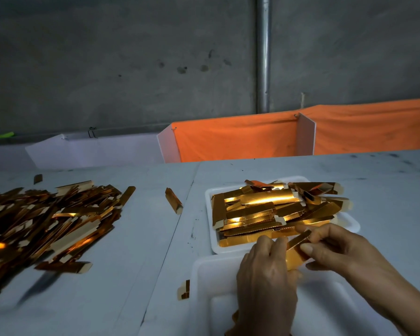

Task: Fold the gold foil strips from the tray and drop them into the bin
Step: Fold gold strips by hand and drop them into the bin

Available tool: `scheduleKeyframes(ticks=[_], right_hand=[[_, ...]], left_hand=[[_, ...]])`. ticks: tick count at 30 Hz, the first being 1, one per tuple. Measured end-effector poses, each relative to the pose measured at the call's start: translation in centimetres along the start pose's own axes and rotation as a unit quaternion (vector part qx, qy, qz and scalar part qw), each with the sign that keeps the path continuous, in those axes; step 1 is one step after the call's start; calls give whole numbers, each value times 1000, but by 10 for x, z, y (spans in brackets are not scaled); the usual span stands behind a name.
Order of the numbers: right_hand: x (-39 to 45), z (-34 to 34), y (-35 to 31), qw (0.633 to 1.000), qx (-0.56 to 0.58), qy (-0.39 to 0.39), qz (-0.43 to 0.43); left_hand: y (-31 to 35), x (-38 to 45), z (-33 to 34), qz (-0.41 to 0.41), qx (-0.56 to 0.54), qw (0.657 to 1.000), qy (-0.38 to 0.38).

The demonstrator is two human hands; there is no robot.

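A white tray (210,229) in the middle of the table holds several flat gold foil strips (260,209). Just in front of it, both my hands hold one gold foil strip (297,246) above a second white tray (204,282). My left hand (264,282) grips its lower end, fingers curled over it. My right hand (337,251) pinches its upper end between thumb and fingers. No bin is plainly in view.
A large heap of folded gold strips (46,224) covers the table's left side. Loose strips lie near the table seam: one (174,201) left of the tray, another (184,289) by the near tray. Orange cloth (240,139) and white dividers (306,134) stand behind.
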State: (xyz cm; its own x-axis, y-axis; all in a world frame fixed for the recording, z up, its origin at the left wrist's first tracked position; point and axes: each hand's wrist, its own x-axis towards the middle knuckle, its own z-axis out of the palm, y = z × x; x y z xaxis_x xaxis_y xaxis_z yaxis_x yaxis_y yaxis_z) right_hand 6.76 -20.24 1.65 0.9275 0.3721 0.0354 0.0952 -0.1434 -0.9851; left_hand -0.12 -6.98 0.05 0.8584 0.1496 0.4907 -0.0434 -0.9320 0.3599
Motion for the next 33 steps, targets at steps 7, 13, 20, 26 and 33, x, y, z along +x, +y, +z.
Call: scheduleKeyframes(ticks=[7, 13, 20, 26, 33], right_hand=[[4, -5, 1, 990, 108, -47, 80], [4, -2, 3, 993, 58, -58, 84], [3, 1, 5, 972, 173, -104, 124], [2, 0, 6, 966, 204, -106, 114], [3, 0, 7, 978, 175, -85, 78]], left_hand=[[-7, 1, 4, 2, 7, 1000, 8], [-9, -2, 4, -1, -44, 999, -23], [-9, 0, 7, -6, -67, 996, -55], [-13, 0, -1, 35, -54, 998, -22], [-9, -1, 0, -9, -99, 992, -75]])
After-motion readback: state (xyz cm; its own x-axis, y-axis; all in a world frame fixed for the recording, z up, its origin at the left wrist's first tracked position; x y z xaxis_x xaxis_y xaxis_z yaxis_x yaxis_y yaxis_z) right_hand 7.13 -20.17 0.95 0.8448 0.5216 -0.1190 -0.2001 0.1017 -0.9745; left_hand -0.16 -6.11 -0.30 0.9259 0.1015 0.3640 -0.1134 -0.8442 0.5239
